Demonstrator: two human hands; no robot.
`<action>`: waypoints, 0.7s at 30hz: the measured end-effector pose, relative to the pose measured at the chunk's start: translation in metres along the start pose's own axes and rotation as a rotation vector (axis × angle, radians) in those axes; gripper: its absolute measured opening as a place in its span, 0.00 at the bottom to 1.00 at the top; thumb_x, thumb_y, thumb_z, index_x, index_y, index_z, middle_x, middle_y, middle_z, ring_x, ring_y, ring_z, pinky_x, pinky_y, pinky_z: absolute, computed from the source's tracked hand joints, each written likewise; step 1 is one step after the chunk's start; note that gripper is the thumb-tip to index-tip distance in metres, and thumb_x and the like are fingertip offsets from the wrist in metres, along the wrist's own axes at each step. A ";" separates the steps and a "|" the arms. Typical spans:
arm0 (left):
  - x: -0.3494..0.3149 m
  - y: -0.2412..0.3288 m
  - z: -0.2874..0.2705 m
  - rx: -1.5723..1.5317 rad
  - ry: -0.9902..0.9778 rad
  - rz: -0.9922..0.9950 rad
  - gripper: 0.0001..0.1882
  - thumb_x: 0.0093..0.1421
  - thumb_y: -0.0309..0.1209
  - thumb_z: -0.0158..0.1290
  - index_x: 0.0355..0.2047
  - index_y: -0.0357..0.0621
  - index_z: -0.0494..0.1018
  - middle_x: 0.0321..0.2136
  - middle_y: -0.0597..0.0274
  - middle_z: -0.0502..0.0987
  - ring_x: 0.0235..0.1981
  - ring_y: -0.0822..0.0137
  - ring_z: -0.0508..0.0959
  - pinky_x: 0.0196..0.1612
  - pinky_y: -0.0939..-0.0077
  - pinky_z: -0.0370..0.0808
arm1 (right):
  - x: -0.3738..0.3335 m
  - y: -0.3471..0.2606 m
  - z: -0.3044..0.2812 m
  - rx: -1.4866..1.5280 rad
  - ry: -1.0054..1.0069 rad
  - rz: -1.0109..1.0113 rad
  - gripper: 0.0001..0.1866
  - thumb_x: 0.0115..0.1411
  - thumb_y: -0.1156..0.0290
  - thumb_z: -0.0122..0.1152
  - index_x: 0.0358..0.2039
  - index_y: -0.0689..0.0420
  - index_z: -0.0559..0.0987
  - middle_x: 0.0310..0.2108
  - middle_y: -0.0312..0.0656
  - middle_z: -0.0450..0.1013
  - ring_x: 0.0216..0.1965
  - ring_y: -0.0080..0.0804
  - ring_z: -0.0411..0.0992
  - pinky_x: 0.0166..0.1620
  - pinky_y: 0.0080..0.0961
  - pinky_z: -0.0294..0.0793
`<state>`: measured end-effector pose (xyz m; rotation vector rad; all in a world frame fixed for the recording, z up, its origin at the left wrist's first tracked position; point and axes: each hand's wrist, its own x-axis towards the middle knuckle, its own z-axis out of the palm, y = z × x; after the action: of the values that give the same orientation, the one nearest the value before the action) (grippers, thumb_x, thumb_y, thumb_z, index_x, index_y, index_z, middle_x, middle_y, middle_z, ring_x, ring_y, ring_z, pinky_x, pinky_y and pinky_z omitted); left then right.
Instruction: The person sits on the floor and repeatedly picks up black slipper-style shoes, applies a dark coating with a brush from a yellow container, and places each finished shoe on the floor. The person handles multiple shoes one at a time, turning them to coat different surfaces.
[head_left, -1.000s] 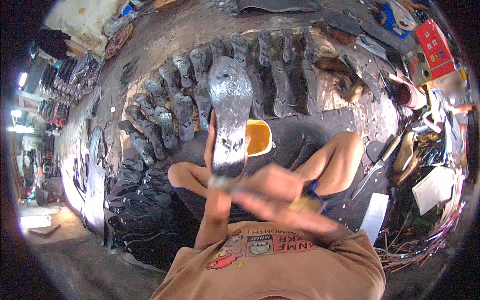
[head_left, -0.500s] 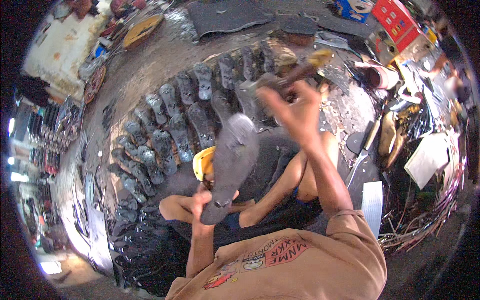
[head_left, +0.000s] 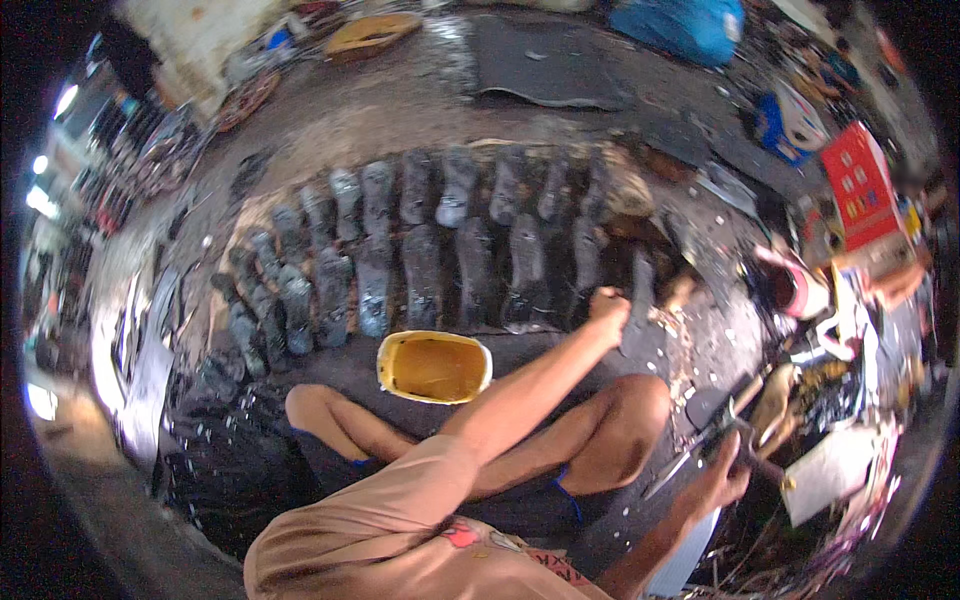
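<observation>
My left hand [head_left: 608, 312] reaches across to the right end of the rows of shoe soles, its fingers closed on the near edge of a grey shoe sole [head_left: 641, 292]. Low on the right, my right hand [head_left: 722, 478] grips a dark brown tool [head_left: 762, 463] with a yellow tip; its kind is unclear. Several dark, partly shiny soles [head_left: 421, 272] lie in two curved rows ahead of me. Between those rows and my crossed legs stands a yellowish tub [head_left: 383, 372] with amber contents.
Right of my knee lie a knife [head_left: 740, 395], a white board [head_left: 828, 478] and tangled strips. Farther right are a white-and-pink pot [head_left: 797, 290] and a red box [head_left: 866, 190]. Dark sheet material [head_left: 540, 62] lies at the back, a black shiny heap [head_left: 215, 440] at my left.
My left hand has carried a sole from my lap to the right end of the rows. My right hand has lowered the tool to my right side. The view has shifted.
</observation>
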<state>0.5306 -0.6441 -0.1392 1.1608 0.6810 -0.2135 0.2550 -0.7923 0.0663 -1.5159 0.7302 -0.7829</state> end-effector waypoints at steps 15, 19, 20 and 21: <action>-0.328 0.161 -0.481 0.808 0.907 0.706 0.11 0.66 0.36 0.62 0.36 0.41 0.83 0.34 0.56 0.86 0.36 0.63 0.85 0.44 0.63 0.83 | -0.120 -0.072 0.134 -0.336 -0.546 -0.180 0.16 0.67 0.64 0.70 0.46 0.65 0.86 0.44 0.47 0.84 0.42 0.33 0.79 0.49 0.33 0.80; -0.311 0.111 -0.670 1.230 1.129 0.299 0.16 0.61 0.44 0.67 0.37 0.43 0.85 0.38 0.46 0.86 0.40 0.43 0.86 0.43 0.47 0.80 | -0.178 -0.050 0.208 -0.459 -1.084 -0.509 0.12 0.64 0.69 0.72 0.45 0.60 0.87 0.35 0.46 0.85 0.38 0.29 0.81 0.45 0.28 0.80; -0.293 0.108 -0.674 1.257 1.099 0.153 0.18 0.61 0.45 0.67 0.37 0.42 0.85 0.40 0.44 0.86 0.43 0.41 0.86 0.45 0.47 0.81 | -0.184 -0.034 0.219 -0.504 -1.142 -0.518 0.12 0.65 0.68 0.72 0.44 0.61 0.87 0.35 0.46 0.85 0.36 0.29 0.82 0.44 0.29 0.80; -0.285 0.103 -0.671 1.257 1.130 0.034 0.19 0.60 0.46 0.68 0.38 0.41 0.85 0.41 0.41 0.86 0.44 0.40 0.86 0.47 0.47 0.81 | -0.192 -0.033 0.224 -0.559 -1.221 -0.493 0.11 0.65 0.68 0.72 0.43 0.61 0.87 0.34 0.47 0.84 0.34 0.30 0.82 0.42 0.29 0.80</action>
<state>0.1014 -0.0544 -0.0422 2.5474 1.6166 0.1199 0.3288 -0.5053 0.0748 -2.3116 -0.4052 0.1435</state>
